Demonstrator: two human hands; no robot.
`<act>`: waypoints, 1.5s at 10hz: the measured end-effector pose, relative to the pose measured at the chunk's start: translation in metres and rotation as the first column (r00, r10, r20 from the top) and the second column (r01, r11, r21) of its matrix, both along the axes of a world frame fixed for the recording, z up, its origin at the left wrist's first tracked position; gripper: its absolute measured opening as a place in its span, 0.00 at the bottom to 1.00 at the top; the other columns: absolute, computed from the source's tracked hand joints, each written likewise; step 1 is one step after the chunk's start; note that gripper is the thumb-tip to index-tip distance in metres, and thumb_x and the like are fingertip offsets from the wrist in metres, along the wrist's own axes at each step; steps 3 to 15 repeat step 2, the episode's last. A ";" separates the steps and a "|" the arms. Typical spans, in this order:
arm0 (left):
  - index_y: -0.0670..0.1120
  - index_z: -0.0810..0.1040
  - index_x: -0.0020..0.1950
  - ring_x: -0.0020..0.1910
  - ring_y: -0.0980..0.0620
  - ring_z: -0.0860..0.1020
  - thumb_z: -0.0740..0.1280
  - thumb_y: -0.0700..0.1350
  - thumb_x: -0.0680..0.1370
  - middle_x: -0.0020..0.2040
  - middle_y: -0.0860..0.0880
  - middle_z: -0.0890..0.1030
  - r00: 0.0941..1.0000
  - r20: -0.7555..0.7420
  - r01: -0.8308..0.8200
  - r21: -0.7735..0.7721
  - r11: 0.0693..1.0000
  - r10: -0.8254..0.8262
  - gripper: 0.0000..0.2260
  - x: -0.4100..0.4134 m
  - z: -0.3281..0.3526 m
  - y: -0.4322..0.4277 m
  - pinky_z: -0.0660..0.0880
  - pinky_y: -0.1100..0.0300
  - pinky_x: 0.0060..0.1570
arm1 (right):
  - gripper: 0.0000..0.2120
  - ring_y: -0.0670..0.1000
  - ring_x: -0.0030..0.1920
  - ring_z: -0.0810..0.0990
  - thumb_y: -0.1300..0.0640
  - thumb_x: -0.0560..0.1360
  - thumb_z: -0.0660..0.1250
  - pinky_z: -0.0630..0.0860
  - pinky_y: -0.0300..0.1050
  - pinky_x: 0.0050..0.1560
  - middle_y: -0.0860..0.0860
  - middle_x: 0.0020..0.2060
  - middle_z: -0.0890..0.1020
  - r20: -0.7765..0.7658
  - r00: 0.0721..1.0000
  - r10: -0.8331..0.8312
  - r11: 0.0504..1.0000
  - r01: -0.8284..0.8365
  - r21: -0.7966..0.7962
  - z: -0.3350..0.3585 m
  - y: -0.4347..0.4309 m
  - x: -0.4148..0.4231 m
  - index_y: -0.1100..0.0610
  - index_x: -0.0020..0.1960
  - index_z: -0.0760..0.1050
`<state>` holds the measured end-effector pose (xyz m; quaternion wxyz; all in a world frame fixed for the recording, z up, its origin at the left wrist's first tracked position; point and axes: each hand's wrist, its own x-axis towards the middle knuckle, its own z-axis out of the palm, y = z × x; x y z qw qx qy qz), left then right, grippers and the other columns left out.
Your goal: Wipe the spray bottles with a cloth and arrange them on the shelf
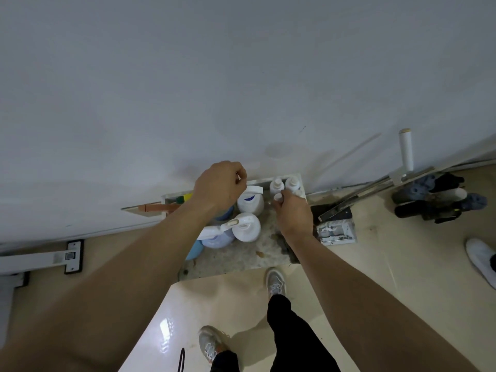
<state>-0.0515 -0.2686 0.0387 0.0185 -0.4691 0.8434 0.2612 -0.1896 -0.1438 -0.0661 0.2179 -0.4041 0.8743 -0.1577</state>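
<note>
I look straight down at a low speckled stone shelf (241,257) against a white wall. Several white bottles stand on it: two small ones (277,184) at the back right, a wide white jar with a blue mark (251,202), and a pump bottle (247,226) in front. A blue bottle with a white spray trigger (214,234) sits at the left. My right hand (294,213) grips a small white bottle (278,197) by its top. My left hand (221,187) hovers above the jar with curled fingers; what it holds is hidden. No cloth is visible.
A white rack (171,200) at the shelf's back left holds an orange brush and a yellow item. A dustpan and broom (336,220) lie right of the shelf, with a mop (434,197) beyond. My feet (275,281) stand on the glossy floor. Another person's white shoe (480,257) is at far right.
</note>
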 end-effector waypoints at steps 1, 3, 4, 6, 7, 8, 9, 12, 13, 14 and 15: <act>0.49 0.81 0.58 0.48 0.50 0.77 0.65 0.46 0.81 0.54 0.49 0.80 1.000 -0.010 -0.008 0.004 1.000 0.008 0.08 0.005 0.001 0.001 0.77 0.53 0.52 | 0.10 0.61 0.50 0.80 0.53 0.83 0.59 0.66 0.46 0.40 0.58 0.48 0.82 0.022 1.000 0.012 1.000 -0.012 -0.010 0.010 0.004 0.003 0.57 0.57 0.75; 0.49 0.80 0.61 0.50 0.49 0.76 0.65 0.47 0.81 0.56 0.49 0.79 0.999 -0.022 -0.032 -0.008 0.999 0.032 0.09 0.010 0.004 0.003 0.75 0.54 0.52 | 0.11 0.60 0.48 0.80 0.51 0.84 0.58 0.66 0.46 0.40 0.57 0.47 0.82 0.015 1.000 0.014 0.999 -0.014 -0.030 0.016 0.009 0.003 0.57 0.57 0.75; 0.49 0.80 0.61 0.50 0.49 0.76 0.65 0.47 0.81 0.56 0.49 0.79 0.999 -0.022 -0.032 -0.008 0.999 0.032 0.09 0.010 0.004 0.003 0.75 0.54 0.52 | 0.11 0.60 0.48 0.80 0.51 0.84 0.58 0.66 0.46 0.40 0.57 0.47 0.82 0.015 1.000 0.014 0.999 -0.014 -0.030 0.016 0.009 0.003 0.57 0.57 0.75; 0.49 0.80 0.61 0.50 0.49 0.76 0.65 0.47 0.81 0.56 0.49 0.79 0.999 -0.022 -0.032 -0.008 0.999 0.032 0.09 0.010 0.004 0.003 0.75 0.54 0.52 | 0.11 0.60 0.48 0.80 0.51 0.84 0.58 0.66 0.46 0.40 0.57 0.47 0.82 0.015 1.000 0.014 0.999 -0.014 -0.030 0.016 0.009 0.003 0.57 0.57 0.75; 0.49 0.80 0.61 0.50 0.49 0.76 0.65 0.47 0.81 0.56 0.49 0.79 0.999 -0.022 -0.032 -0.008 0.999 0.032 0.09 0.010 0.004 0.003 0.75 0.54 0.52 | 0.11 0.60 0.48 0.80 0.51 0.84 0.58 0.66 0.46 0.40 0.57 0.47 0.82 0.015 1.000 0.014 0.999 -0.014 -0.030 0.016 0.009 0.003 0.57 0.57 0.75; 0.49 0.80 0.61 0.50 0.49 0.76 0.65 0.47 0.81 0.56 0.49 0.79 0.999 -0.022 -0.032 -0.008 0.999 0.032 0.09 0.010 0.004 0.003 0.75 0.54 0.52 | 0.11 0.60 0.48 0.80 0.51 0.84 0.58 0.66 0.46 0.40 0.57 0.47 0.82 0.015 1.000 0.014 0.999 -0.014 -0.030 0.016 0.009 0.003 0.57 0.57 0.75; 0.49 0.80 0.61 0.50 0.49 0.76 0.65 0.47 0.81 0.56 0.49 0.79 0.999 -0.022 -0.032 -0.008 0.999 0.032 0.09 0.010 0.004 0.003 0.75 0.54 0.52 | 0.11 0.60 0.48 0.80 0.51 0.84 0.58 0.66 0.46 0.40 0.57 0.47 0.82 0.015 1.000 0.014 0.999 -0.014 -0.030 0.016 0.009 0.003 0.57 0.57 0.75; 0.49 0.80 0.61 0.50 0.49 0.76 0.65 0.47 0.81 0.56 0.49 0.79 0.999 -0.022 -0.032 -0.008 0.999 0.032 0.09 0.010 0.004 0.003 0.75 0.54 0.52 | 0.11 0.60 0.48 0.80 0.51 0.84 0.58 0.66 0.46 0.40 0.57 0.47 0.82 0.015 1.000 0.014 0.999 -0.014 -0.030 0.016 0.009 0.003 0.57 0.57 0.75; 0.49 0.80 0.61 0.50 0.49 0.76 0.65 0.47 0.81 0.56 0.49 0.79 0.999 -0.022 -0.032 -0.008 0.999 0.032 0.09 0.010 0.004 0.003 0.75 0.54 0.52 | 0.11 0.60 0.48 0.80 0.51 0.84 0.58 0.66 0.46 0.40 0.57 0.47 0.82 0.015 1.000 0.014 0.999 -0.014 -0.030 0.016 0.009 0.003 0.57 0.57 0.75; 0.49 0.80 0.61 0.50 0.49 0.76 0.65 0.47 0.81 0.56 0.49 0.79 0.999 -0.022 -0.032 -0.008 0.999 0.032 0.09 0.010 0.004 0.003 0.75 0.54 0.52 | 0.11 0.60 0.48 0.80 0.51 0.84 0.58 0.66 0.46 0.40 0.57 0.47 0.82 0.015 1.000 0.014 0.999 -0.014 -0.030 0.016 0.009 0.003 0.57 0.57 0.75; 0.49 0.80 0.61 0.50 0.49 0.76 0.65 0.47 0.81 0.56 0.49 0.79 0.999 -0.022 -0.032 -0.008 0.999 0.032 0.09 0.010 0.004 0.003 0.75 0.54 0.52 | 0.11 0.60 0.48 0.80 0.51 0.84 0.58 0.66 0.46 0.40 0.57 0.47 0.82 0.015 1.000 0.014 0.999 -0.014 -0.030 0.016 0.009 0.003 0.57 0.57 0.75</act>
